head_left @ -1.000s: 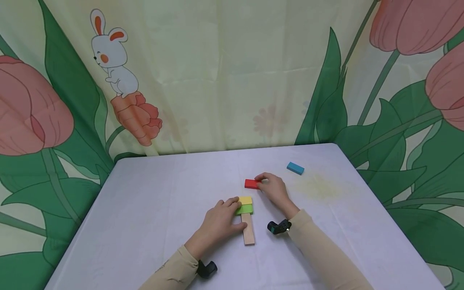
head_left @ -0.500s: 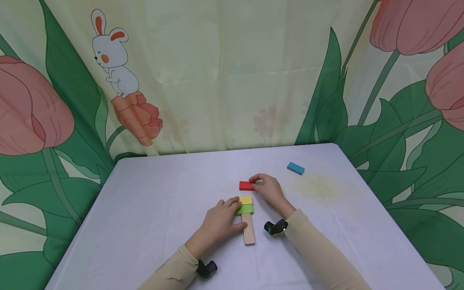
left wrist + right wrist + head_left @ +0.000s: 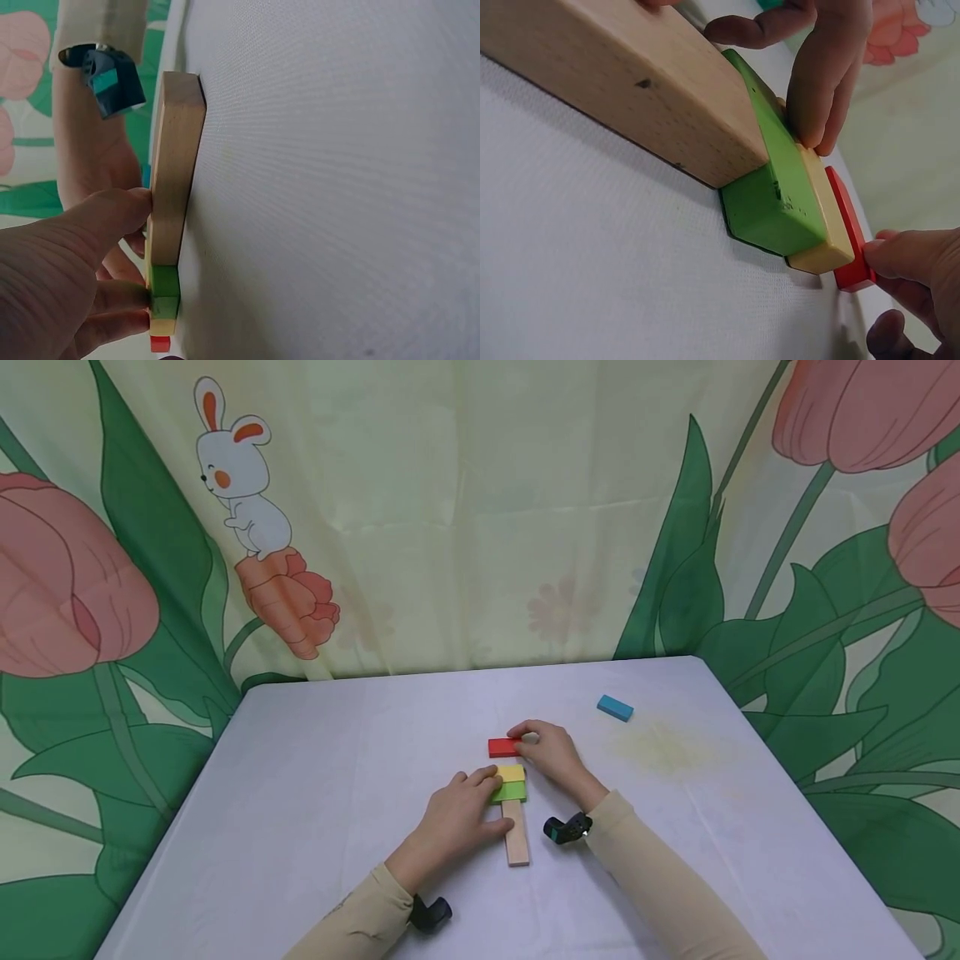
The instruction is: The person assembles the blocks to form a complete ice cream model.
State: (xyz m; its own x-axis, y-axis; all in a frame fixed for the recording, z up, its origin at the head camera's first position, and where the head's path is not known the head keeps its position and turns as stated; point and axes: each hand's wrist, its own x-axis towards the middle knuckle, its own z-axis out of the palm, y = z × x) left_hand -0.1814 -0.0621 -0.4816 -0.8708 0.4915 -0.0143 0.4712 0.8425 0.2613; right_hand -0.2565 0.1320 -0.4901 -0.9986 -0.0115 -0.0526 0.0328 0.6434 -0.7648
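Note:
On the white-covered table a plain wooden block [image 3: 517, 845] points away from me, its far end against a green block [image 3: 513, 791]. A yellow block [image 3: 513, 772] lies along the green block's far side. My left hand [image 3: 453, 818] rests over this row, fingertips on the green and yellow blocks and thumb on the wooden block. My right hand [image 3: 558, 762] pinches the right end of a red block [image 3: 501, 747] just beyond the yellow one. In the right wrist view the red block [image 3: 849, 229] lies close to the yellow block, with a narrow gap.
A blue block [image 3: 615, 707] lies alone toward the table's far right. Behind the table's back edge hangs a curtain [image 3: 480, 527] printed with tulips and a rabbit. A faint yellowish stain [image 3: 663, 747] marks the cloth at right.
My right hand has slid the red block left and slightly nearer, toward the yellow block. The left hand stays in place on the row.

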